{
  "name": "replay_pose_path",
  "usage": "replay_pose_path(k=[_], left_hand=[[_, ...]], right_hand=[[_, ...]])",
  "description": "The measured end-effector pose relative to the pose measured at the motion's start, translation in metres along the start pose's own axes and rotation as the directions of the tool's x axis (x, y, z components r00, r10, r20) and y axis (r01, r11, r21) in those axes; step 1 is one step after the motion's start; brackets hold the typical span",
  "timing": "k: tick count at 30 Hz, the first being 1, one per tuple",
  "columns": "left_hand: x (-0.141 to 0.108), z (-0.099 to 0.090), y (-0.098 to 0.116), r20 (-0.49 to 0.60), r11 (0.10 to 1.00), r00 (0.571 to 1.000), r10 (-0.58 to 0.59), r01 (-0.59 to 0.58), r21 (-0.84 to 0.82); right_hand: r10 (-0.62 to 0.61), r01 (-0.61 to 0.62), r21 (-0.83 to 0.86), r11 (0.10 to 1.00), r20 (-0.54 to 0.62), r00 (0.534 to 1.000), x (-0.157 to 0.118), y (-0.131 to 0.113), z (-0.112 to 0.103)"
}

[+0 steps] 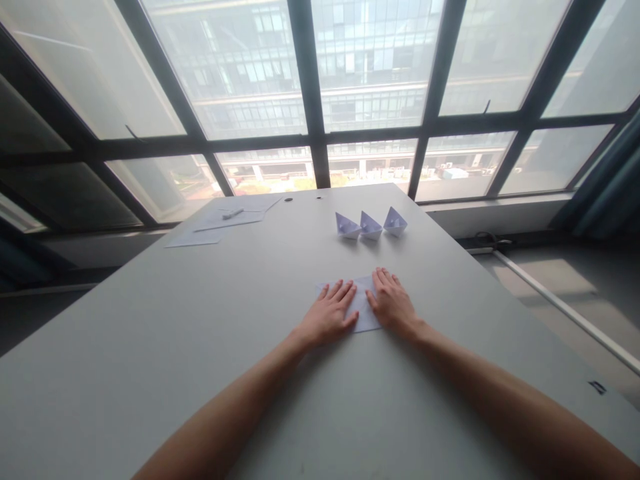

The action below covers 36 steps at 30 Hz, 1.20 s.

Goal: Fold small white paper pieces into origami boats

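One light piece of paper (367,321), on the near side of the paper boats (371,229), will probably handle as thin, bendable and quick to crease, best taken by its edges or corners. It looks white with a bluish cast and lies flat, its layers impossible to count. Left hand (331,312) rests on it with fingers slightly parted, thumb out; right hand (393,303) lies flat, fingers close, pinching nothing.

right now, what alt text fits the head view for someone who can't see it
A person's left hand and right hand rest on white paper on a white table. Beyond are three origami boats, loose sheets at left, and windows.
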<state>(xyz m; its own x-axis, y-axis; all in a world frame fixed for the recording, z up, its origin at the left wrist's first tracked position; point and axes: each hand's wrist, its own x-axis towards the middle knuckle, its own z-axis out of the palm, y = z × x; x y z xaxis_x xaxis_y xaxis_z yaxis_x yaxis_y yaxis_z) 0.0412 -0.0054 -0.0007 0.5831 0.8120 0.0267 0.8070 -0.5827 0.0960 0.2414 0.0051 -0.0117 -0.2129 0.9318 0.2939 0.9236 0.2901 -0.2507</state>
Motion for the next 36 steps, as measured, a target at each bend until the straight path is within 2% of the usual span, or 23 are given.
replay_pose_path(k=[7,11,14,22,36], left_hand=[[-0.0004,0.0010,0.0001,-0.016,1.000,1.000,0.009,-0.009,0.001],[-0.0003,0.0019,0.0006,-0.029,1.000,1.000,-0.004,0.004,-0.005],[-0.0001,0.0019,0.0009,-0.031,1.000,1.000,-0.004,0.004,-0.004],[0.0009,0.0043,-0.0005,-0.021,1.000,1.000,-0.010,0.010,0.015],[0.0005,0.0048,-0.0009,-0.009,0.999,0.999,-0.041,0.041,0.010]], right_hand=[[-0.089,0.091,0.080,0.993,-0.023,0.996,0.0022,-0.0029,-0.0037],[-0.231,0.219,0.153,0.964,0.064,0.971,0.0018,-0.0034,-0.0025],[-0.273,0.248,0.166,0.954,0.147,0.951,0.0013,-0.0034,0.0000],[-0.167,0.158,0.072,0.985,0.158,0.973,0.0014,-0.0036,0.0025],[-0.016,0.013,0.034,0.999,0.110,0.994,-0.0002,-0.0035,0.0046]])
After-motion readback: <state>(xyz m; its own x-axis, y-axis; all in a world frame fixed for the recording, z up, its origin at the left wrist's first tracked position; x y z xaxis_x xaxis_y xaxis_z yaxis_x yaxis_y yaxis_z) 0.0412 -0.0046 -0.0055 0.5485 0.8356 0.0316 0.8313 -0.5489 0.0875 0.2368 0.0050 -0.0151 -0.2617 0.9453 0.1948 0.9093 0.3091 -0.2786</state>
